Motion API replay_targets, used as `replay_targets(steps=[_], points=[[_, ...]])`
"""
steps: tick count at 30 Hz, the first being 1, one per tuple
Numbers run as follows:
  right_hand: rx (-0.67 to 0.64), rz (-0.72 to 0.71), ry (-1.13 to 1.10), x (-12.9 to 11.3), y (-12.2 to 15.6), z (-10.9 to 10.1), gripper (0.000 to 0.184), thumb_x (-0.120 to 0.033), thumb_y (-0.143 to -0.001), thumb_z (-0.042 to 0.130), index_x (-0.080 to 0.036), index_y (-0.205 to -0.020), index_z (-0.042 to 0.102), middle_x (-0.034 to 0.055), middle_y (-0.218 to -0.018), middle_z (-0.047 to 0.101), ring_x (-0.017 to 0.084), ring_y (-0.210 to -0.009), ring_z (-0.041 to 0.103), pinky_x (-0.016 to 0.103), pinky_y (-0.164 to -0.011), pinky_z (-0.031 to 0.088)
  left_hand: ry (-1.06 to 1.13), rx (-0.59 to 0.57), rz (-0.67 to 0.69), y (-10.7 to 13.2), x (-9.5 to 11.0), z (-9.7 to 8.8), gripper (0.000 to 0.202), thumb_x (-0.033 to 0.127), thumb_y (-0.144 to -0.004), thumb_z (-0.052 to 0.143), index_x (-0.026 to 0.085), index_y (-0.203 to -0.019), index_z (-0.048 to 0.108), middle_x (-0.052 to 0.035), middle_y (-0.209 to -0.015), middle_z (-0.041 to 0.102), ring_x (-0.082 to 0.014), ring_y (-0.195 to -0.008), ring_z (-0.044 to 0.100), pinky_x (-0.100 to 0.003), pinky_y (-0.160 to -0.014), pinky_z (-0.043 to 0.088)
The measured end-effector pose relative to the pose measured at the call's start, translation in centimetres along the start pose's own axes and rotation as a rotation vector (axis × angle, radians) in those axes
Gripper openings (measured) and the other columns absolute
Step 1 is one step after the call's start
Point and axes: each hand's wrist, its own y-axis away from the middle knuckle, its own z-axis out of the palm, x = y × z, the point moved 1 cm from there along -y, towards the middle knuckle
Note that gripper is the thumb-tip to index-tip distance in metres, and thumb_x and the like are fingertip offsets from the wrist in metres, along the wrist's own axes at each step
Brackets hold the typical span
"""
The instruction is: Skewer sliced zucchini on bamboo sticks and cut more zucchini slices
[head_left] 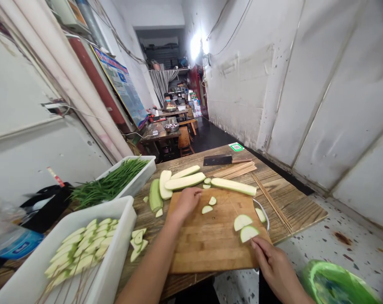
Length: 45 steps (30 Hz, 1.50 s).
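Note:
My right hand (269, 255) is closed at the near right of the wooden cutting board (210, 249), pinching a thin skewer that carries two half-round zucchini slices (249, 233). The skewer's tip shows faintly beyond the far slice. My left hand (189, 202) is over the board's far left edge, fingers pointing right and seemingly holding nothing. Just right of it lie two small zucchini pieces (207, 209). Past the board are halved zucchini lengths (185, 181), a green-skinned piece (155, 195) and another long half (233, 186). One more slice (260, 215) sits at the board's right edge.
A black cleaver (217, 160) and loose bamboo skewers (234, 170) lie at the back. At left stand a white bin (128, 219) of skewered zucchini and a tray of green stalks (124, 173). Triangular offcuts (138, 244) lie beside the board. A green-lined bucket (340, 283) is low right.

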Motion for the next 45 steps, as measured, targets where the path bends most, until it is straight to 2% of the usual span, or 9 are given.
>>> replay_targets(steps=[7,11,15,20,25,32,37,41,45], points=[[-0.015,0.004,-0.024,-0.1,-0.9,0.0,0.033,-0.035,-0.091,0.036,-0.016,-0.095,0.063,0.0098,-0.087,0.070,0.021,-0.076,0.066,0.027,-0.066,0.050,-0.223,-0.011,-0.177,-6.8,-0.7,2.4,0.042,0.049,-0.071,0.056,0.010,-0.080,0.066,-0.0184,-0.089,0.066,-0.0280,-0.084,0.060,-0.031,-0.069,0.040],[-0.001,0.001,-0.029,0.0,-0.8,-0.1,0.033,-0.034,-0.091,0.038,-0.015,-0.093,0.064,0.0102,-0.085,0.071,0.020,-0.074,0.067,0.025,-0.064,0.051,-0.303,-0.059,-0.260,-9.3,-0.3,3.0,0.053,0.056,-0.057,0.066,0.012,-0.085,0.065,-0.0187,-0.100,0.064,-0.0300,-0.091,0.059,-0.030,-0.070,0.042],[0.024,-0.023,-0.014,0.3,-0.6,0.0,0.032,-0.034,-0.090,0.039,-0.014,-0.093,0.064,0.0102,-0.082,0.071,0.020,-0.070,0.067,0.023,-0.062,0.051,-0.311,-0.118,-0.294,-10.5,0.4,3.4,0.050,0.052,-0.055,0.071,0.013,-0.085,0.065,-0.0175,-0.102,0.064,-0.0290,-0.093,0.059,-0.031,-0.074,0.043],[0.080,-0.072,0.021,1.1,-0.5,0.1,0.032,-0.035,-0.089,0.041,-0.013,-0.094,0.064,0.0124,-0.087,0.072,0.020,-0.073,0.068,0.022,-0.062,0.053,-0.244,-0.117,-0.377,-10.9,1.1,4.7,0.037,0.041,-0.079,0.055,0.011,-0.101,0.058,-0.0120,-0.107,0.059,-0.0210,-0.097,0.057,-0.038,-0.082,0.045],[0.109,-0.158,0.015,2.0,-0.7,0.0,0.028,-0.033,-0.087,0.044,-0.014,-0.093,0.064,0.0100,-0.084,0.073,0.020,-0.072,0.069,0.020,-0.061,0.054,-0.090,-0.043,-0.419,-10.9,1.6,4.7,0.029,0.032,-0.082,0.053,0.013,-0.104,0.056,-0.0081,-0.105,0.057,-0.0190,-0.094,0.056,-0.039,-0.080,0.046],[0.128,-0.131,-0.006,2.2,-0.8,0.0,0.027,-0.033,-0.087,0.045,-0.014,-0.091,0.064,0.0101,-0.085,0.072,0.020,-0.074,0.069,0.020,-0.062,0.054,0.253,0.131,-0.208,-6.1,1.3,2.5,0.019,0.019,-0.076,0.058,0.013,-0.094,0.056,-0.0136,-0.101,0.060,-0.0215,-0.096,0.055,-0.033,-0.080,0.043],[0.136,-0.098,-0.080,0.9,-0.3,-0.4,0.026,-0.033,-0.087,0.046,-0.015,-0.092,0.064,0.0092,-0.084,0.072,0.019,-0.073,0.068,0.019,-0.062,0.053,0.559,-0.062,-0.030,0.7,0.4,0.9,0.024,0.024,-0.081,0.050,0.015,-0.104,0.051,-0.0065,-0.083,0.063,-0.0148,-0.072,0.062,-0.029,-0.068,0.048],[0.103,-0.113,-0.147,-1.2,0.1,-0.6,0.024,-0.030,-0.088,0.045,-0.015,-0.094,0.063,0.0066,-0.081,0.071,0.017,-0.070,0.067,0.019,-0.063,0.051,1.008,-0.273,0.016,4.9,0.1,0.3,0.048,0.032,-0.075,0.060,0.021,-0.116,0.038,-0.0044,-0.089,0.059,-0.0201,-0.085,0.062,-0.034,-0.069,0.051],[-0.001,-0.130,-0.197,-3.1,0.7,-0.4,0.022,-0.026,-0.089,0.044,-0.016,-0.094,0.062,0.0043,-0.076,0.068,0.015,-0.064,0.064,0.019,-0.060,0.048,1.032,-0.264,0.011,6.8,0.4,-0.1,0.052,0.030,-0.068,0.067,0.022,-0.112,0.041,-0.0023,-0.087,0.056,-0.0192,-0.080,0.062,-0.030,-0.063,0.050]])
